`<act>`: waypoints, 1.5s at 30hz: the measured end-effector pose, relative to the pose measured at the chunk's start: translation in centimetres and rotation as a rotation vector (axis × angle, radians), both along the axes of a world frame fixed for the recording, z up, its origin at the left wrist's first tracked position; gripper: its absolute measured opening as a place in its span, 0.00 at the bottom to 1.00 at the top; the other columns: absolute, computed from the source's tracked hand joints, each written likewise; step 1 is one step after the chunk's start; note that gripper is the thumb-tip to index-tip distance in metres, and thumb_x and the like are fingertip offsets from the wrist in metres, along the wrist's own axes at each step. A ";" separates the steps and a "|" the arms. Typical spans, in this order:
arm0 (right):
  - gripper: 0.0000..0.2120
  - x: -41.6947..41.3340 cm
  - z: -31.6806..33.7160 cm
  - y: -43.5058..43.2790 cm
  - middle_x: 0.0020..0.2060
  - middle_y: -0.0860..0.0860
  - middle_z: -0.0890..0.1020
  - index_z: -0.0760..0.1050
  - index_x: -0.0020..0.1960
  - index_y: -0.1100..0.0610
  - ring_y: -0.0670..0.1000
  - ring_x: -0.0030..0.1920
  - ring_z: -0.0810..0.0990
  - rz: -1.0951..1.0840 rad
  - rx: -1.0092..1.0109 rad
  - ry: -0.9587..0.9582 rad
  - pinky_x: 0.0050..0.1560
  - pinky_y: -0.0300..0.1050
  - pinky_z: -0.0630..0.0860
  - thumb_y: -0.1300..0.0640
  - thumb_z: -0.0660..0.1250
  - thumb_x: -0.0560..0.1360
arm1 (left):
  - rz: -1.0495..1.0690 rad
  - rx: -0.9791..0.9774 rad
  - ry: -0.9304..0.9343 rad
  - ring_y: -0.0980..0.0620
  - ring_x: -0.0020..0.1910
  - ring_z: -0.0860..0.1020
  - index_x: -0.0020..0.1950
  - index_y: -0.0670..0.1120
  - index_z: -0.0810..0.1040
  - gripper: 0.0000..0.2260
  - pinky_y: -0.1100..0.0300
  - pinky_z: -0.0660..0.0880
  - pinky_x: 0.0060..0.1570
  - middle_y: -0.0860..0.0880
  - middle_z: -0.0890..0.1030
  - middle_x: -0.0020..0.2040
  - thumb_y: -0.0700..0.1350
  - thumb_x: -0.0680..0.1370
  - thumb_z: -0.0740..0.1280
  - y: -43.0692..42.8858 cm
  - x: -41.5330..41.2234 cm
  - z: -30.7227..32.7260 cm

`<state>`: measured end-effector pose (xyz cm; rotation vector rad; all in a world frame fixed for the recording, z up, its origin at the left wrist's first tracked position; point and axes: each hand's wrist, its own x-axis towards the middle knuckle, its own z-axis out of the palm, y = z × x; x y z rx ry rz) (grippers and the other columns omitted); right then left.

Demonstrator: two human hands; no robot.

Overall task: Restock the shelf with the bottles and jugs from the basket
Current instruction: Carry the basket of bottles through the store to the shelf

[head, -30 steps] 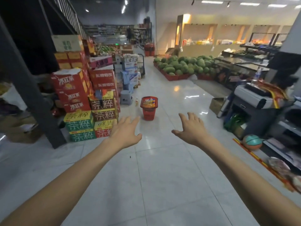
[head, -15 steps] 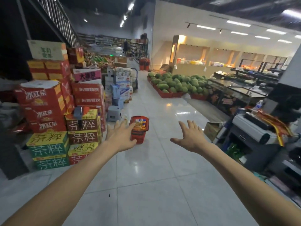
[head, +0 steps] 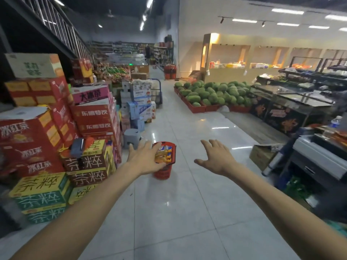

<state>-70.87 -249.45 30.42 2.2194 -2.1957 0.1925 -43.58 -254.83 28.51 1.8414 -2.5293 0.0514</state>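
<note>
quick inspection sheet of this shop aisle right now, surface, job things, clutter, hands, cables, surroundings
surface: glossy pale tiled floor, bare between the person and the basket.
job's things: red basket stands on the floor ahead, filled with orange and yellow packaged goods; what kind cannot be told. Its left side is hidden behind the left hand.
clutter: stacked drink cartons along the left, grey stool behind the basket, open cardboard box on the right.
grippers: left hand and right hand both open, fingers spread, holding nothing.
cables: nothing seen.
surroundings: watermelon pile further on, counter at right, staircase upper left, shelves far back.
</note>
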 end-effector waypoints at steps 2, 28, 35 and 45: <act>0.40 -2.4 0.2 -4.8 0.76 0.58 0.65 0.56 0.80 0.53 0.59 0.77 0.62 0.014 -0.023 -0.013 0.75 0.57 0.63 0.34 0.64 0.76 | 0.009 0.021 0.000 0.37 0.82 0.51 0.83 0.58 0.51 0.43 0.28 0.56 0.75 0.45 0.55 0.83 0.75 0.73 0.60 -5.2 -2.4 0.4; 0.42 -11.3 -13.1 -62.2 0.79 0.59 0.59 0.53 0.82 0.53 0.59 0.80 0.54 0.094 0.301 0.003 0.79 0.58 0.55 0.32 0.61 0.77 | 0.147 0.291 0.053 0.43 0.81 0.53 0.83 0.58 0.53 0.44 0.35 0.53 0.77 0.46 0.56 0.83 0.76 0.71 0.56 -57.7 -11.4 -13.6; 0.43 -14.5 -16.1 -75.2 0.79 0.59 0.58 0.52 0.82 0.53 0.61 0.80 0.53 0.116 0.369 0.012 0.79 0.59 0.54 0.32 0.61 0.77 | 0.196 0.364 0.027 0.44 0.81 0.57 0.83 0.56 0.53 0.42 0.36 0.54 0.77 0.47 0.60 0.81 0.74 0.74 0.58 -69.0 -12.8 -17.0; 0.44 -19.8 -21.6 -97.1 0.80 0.60 0.56 0.50 0.82 0.53 0.61 0.81 0.52 0.313 0.436 0.036 0.79 0.60 0.54 0.30 0.59 0.77 | 0.415 0.418 0.079 0.43 0.81 0.56 0.84 0.56 0.48 0.43 0.36 0.54 0.77 0.47 0.59 0.82 0.73 0.75 0.59 -84.1 -18.7 -21.8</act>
